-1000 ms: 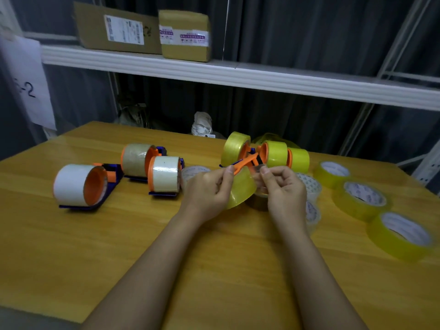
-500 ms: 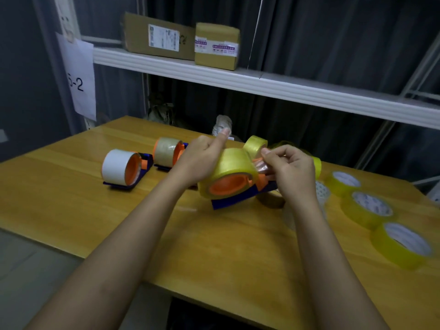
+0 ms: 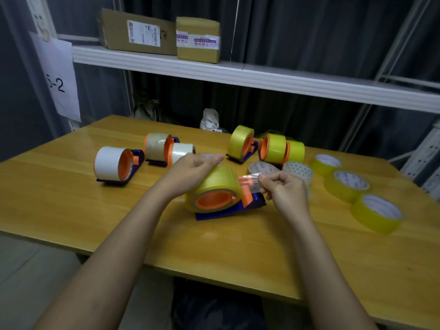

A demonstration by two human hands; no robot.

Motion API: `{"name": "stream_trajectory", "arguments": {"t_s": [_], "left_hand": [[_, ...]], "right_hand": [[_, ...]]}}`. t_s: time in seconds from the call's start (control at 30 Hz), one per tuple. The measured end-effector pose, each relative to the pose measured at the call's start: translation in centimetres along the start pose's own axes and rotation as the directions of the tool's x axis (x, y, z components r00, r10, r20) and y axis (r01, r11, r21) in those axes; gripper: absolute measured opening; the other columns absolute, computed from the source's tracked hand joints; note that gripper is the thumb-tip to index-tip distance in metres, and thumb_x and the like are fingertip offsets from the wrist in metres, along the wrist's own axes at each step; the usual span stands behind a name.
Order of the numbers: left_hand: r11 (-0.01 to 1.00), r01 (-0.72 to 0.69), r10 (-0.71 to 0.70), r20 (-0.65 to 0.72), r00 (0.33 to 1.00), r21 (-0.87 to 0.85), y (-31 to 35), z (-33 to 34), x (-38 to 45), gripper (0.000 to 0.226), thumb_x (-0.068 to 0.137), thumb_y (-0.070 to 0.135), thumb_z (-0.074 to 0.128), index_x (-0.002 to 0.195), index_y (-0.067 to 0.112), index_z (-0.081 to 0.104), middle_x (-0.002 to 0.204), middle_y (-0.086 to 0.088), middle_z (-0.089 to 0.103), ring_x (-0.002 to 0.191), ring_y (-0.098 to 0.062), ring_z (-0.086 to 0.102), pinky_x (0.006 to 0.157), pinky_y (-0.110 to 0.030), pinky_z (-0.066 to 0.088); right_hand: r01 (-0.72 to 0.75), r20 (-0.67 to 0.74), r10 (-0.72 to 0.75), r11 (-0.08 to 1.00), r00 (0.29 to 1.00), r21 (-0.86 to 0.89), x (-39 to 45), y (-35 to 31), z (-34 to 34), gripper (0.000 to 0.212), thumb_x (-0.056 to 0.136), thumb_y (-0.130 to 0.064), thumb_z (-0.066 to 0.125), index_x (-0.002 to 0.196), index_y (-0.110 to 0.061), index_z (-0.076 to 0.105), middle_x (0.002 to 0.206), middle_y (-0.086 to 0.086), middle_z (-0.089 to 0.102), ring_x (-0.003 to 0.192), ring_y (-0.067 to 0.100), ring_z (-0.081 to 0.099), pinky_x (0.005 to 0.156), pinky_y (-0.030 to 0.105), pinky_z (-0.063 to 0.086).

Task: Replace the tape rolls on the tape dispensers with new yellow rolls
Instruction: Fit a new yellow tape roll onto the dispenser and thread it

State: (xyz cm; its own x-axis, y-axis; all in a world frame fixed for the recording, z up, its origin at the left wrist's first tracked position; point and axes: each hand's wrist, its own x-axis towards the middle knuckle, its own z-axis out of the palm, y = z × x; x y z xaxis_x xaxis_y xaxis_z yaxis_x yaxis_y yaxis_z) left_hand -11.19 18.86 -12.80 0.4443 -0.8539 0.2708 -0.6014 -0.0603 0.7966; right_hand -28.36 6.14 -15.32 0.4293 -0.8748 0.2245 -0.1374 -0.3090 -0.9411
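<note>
Now set down on the wooden counter, no longer raised as half a second ago: a blue-and-orange tape dispenser loaded with a yellow roll. Left hand lowered with it and draped over the top of the roll, fingers curled around the far side. Right hand at the dispenser's front end, fingers pinching the clear free end of tape drawn across the orange cutter. View tipped lower than before, with more of the counter's near edge showing.

Behind, on the counter: three dispensers with pale rolls at far left (white, brownish, white) and dispensers already fitted with yellow rolls at centre rear. Flat beside the right hand, two removed pale rolls. Along the right side, three spare yellow rolls lying flat in a row, apart from the dispensers.

Above, a white shelf carrying two labelled cardboard boxes. Dark curtain behind; a paper sign marked "-2" (first character unclear) hanging on the rack post at left. Grey floor below the counter's edge.
</note>
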Motion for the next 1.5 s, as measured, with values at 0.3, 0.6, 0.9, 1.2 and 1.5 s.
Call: {"name": "stream_trajectory", "arguments": {"t_s": [0.3,0.6,0.9,1.2,1.5], "left_hand": [[0.998,0.054,-0.056,0.093,0.994,0.023,0.4,0.9,-1.0,0.066,0.061,0.07,0.058,0.09,0.012,0.07,0.083,-0.003,0.069,0.077,-0.017,0.065,0.074,-0.038,0.052],[1.0,0.019,-0.018,0.106,0.994,-0.004,-0.5,0.7,-1.3,0.062,0.067,0.067,0.069,0.087,0.008,0.067,0.089,-0.01,0.067,0.076,-0.014,0.061,0.064,-0.025,0.047],[0.972,0.056,-0.092,0.151,0.984,0.226,1.1,0.5,-1.0,0.047,0.068,0.059,0.049,0.096,0.021,0.057,0.098,-0.003,0.06,0.088,-0.017,0.058,0.074,-0.041,0.051],[0.93,0.052,-0.074,0.046,0.996,0.364,1.8,1.6,-0.1,0.045,0.083,0.061,0.056,0.091,0.017,0.064,0.09,-0.004,0.065,0.082,-0.016,0.06,0.075,-0.043,0.053],[0.94,0.059,-0.028,-0.098,0.995,0.335,0.6,2.9,-0.2,0.035,0.085,0.058,0.055,0.082,0.023,0.059,0.078,0.004,0.06,0.075,-0.012,0.056,0.062,-0.034,0.045]], "right_hand": [[-0.039,0.02,0.04,0.999,0.999,-0.005,0.3,1.6,-0.3,0.016,0.092,-0.026,0.064,0.078,-0.016,0.066,0.084,-0.009,0.068,0.083,0.008,0.064,0.078,0.029,0.051],[-0.156,0.132,0.14,0.98,0.981,0.121,0.6,1.5,-0.2,0.02,0.092,-0.023,0.064,0.072,-0.021,0.063,0.09,0.004,0.072,0.092,0.023,0.068,0.089,0.047,0.054],[0.061,0.043,-0.058,0.996,0.997,-0.07,-0.1,0.5,0.6,0.017,0.092,-0.035,0.061,0.077,-0.027,0.059,0.102,0.003,0.066,0.091,0.015,0.064,0.073,0.033,0.053],[0.089,0.004,-0.089,0.985,0.996,-0.147,-0.1,0.5,0.3,0.021,0.096,-0.034,0.056,0.076,-0.027,0.054,0.099,-0.003,0.065,0.087,0.015,0.062,0.082,0.045,0.052],[0.091,-0.054,-0.088,0.995,0.995,0.046,-0.3,1.3,0.6,0.02,0.095,-0.022,0.059,0.075,-0.024,0.056,0.127,-0.003,0.057,0.114,0.017,0.055,0.095,0.046,0.05]]}}
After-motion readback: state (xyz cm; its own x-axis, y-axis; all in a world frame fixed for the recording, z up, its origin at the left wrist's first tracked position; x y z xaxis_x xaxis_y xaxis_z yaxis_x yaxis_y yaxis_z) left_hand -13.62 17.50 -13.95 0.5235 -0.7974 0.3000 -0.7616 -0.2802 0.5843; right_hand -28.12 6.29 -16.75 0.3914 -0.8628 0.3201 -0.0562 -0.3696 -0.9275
